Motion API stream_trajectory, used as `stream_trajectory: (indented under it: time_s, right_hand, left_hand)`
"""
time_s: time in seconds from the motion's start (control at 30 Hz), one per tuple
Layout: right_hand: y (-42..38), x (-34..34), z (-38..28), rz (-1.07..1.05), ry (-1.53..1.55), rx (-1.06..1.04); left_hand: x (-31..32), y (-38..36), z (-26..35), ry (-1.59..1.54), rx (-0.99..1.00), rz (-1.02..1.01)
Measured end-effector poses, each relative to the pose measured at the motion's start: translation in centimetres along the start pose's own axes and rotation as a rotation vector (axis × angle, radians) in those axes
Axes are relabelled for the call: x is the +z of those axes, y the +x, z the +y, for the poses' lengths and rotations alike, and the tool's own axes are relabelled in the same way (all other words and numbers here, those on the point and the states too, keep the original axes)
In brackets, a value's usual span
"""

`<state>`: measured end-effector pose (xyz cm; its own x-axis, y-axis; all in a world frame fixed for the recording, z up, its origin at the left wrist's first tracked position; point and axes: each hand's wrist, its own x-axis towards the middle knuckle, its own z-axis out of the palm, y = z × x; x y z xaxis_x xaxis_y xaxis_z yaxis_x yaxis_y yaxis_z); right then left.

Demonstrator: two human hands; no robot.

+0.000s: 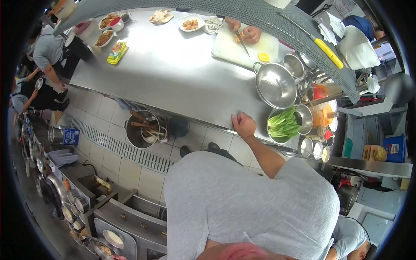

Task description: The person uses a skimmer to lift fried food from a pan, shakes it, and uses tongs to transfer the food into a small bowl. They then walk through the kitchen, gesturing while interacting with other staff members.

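My right hand (244, 125) rests at the near edge of the steel counter (173, 82), its fingers curled in and nothing visible in them. To its right a steel bowl holds leafy greens (284, 123). A large two-handled steel bowl (276, 86) stands farther up. My left hand is out of view. Across the counter, another person's hands (249, 34) hold a knife (242, 43) over orange pieces on a white cutting board (212, 51). A yellow slice (263, 56) lies on that board.
A white dish of food (190, 23), a cloth (213, 25) and a yellow packet (117, 53) sit on the counter. Sauce containers (324, 115) crowd the right end. Below stands a pot with wooden-handled tools (143, 128). Co-workers (47, 52) are at left.
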<state>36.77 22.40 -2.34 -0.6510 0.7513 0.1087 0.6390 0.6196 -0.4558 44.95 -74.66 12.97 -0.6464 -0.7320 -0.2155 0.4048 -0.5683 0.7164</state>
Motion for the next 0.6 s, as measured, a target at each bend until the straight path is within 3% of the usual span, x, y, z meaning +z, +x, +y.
stream_trajectory:
  time_s: [0.6]
  right_hand:
    - [0.1, 0.1, -0.1, -0.003, -0.019, 0.000]
  left_hand:
    - [0.2, 1.3, -3.8, 0.131, 0.021, 0.040]
